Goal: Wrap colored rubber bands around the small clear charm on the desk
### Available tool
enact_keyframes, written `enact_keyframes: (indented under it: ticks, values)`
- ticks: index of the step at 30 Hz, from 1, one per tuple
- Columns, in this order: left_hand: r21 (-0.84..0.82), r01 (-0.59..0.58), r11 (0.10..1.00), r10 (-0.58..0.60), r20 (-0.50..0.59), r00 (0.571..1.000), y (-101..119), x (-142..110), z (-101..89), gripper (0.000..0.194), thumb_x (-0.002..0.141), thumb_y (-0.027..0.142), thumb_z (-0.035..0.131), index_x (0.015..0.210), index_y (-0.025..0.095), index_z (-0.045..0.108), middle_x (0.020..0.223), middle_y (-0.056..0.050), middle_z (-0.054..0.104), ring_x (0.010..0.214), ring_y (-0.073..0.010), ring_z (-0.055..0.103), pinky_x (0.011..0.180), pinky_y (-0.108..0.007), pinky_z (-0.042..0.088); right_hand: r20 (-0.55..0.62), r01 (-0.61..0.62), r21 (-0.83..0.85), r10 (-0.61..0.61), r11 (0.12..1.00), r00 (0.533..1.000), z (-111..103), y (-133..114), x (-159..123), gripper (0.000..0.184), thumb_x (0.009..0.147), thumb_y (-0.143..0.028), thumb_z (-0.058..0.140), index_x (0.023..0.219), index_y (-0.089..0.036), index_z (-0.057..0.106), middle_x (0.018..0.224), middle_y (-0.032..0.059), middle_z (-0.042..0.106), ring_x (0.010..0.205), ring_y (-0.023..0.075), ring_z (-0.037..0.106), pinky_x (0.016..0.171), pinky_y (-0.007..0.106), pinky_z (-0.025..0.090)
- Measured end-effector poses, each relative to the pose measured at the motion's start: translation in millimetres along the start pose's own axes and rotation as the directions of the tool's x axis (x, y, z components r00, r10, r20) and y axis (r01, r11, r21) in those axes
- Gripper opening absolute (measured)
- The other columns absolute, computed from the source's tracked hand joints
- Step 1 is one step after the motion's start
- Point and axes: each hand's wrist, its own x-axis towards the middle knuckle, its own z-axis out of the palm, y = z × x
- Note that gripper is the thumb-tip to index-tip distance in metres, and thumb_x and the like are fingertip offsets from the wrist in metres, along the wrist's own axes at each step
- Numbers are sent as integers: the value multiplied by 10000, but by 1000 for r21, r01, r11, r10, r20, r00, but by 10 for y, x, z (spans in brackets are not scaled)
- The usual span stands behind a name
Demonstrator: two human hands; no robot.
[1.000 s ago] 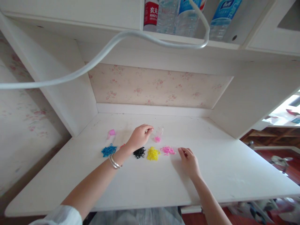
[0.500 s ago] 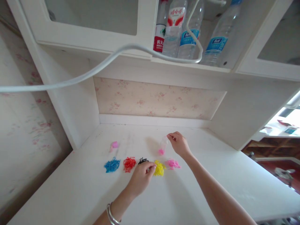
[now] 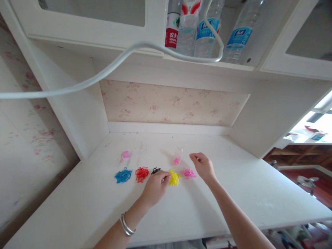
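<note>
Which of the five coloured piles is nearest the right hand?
The pink pile, right end of the row; the yellow pile, black pile, red pile and blue pile all lie farther from the right hand.

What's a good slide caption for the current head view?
Over a white desk: left hand near the black pile and yellow pile, right hand near a small clear container.

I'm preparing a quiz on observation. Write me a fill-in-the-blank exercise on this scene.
1. The small bands on the white tabletop lie in a row of ____ piles.
2. Directly right of the blue pile lies the ____ pile.
3. The yellow pile lies between the black pile and the ____ pile.
4. Silver bangles circle the person's ____ wrist.

Missing words: five; red; pink; left.
</note>
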Motion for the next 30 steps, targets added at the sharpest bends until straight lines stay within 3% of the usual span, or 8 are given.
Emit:
enact_keyframes:
  ticks: [3,7,12,16,23,26,30]
  values:
    - [173,-42,984,33,57,998,70,17,103,261,913,292,417,938,222,667,948,-32,651,880,-153,602,799,-261,447,59,-68,-15,69,998,996,-1,287,-299,361,817,-483,466,792,-229,721,784,19,644,619,134,535,635,261,410]
    - [403,-92,911,37,144,989,203,91,298,240,910,305,423,914,241,655,953,-25,627,831,-155,615,736,-263,460,53,-140,-87,145,986,988,-30,601,-549,354,818,-469,453,808,-235,718,801,19,638,650,142,549,662,266,411]
    - [576,-174,799,43,234,971,334,268,539,234,904,293,424,907,212,644,939,-53,598,828,-182,602,711,-300,478,49,-158,-173,169,972,984,-78,719,-626,339,813,-378,418,903,-243,716,872,25,646,724,152,576,699,266,412]
    - [632,-267,728,82,306,948,358,387,681,256,905,216,394,901,182,648,948,-84,586,868,-205,586,716,-325,494,78,-182,-263,209,948,975,-75,711,-631,331,807,-327,409,923,-264,714,917,9,648,763,142,597,717,254,408]
    - [673,-326,664,62,384,921,366,501,761,257,855,89,398,885,165,642,957,-88,587,868,-187,592,709,-288,506,164,-92,-342,156,935,974,-55,746,-656,282,817,-345,449,925,-316,707,925,-5,639,766,130,601,711,235,398]
    - [669,-308,677,56,370,927,407,491,753,275,853,70,378,933,161,625,971,-93,582,853,-179,601,704,-283,504,153,-83,-306,136,948,979,-65,738,-658,281,830,-365,441,858,-287,709,876,1,636,751,130,594,710,234,400]
    - [597,-220,771,64,272,960,480,511,633,273,903,149,358,987,182,616,998,-85,580,817,-178,616,705,-292,499,104,-110,-233,137,966,985,-84,697,-658,311,836,-418,433,821,-267,705,849,9,634,730,142,583,695,254,404]
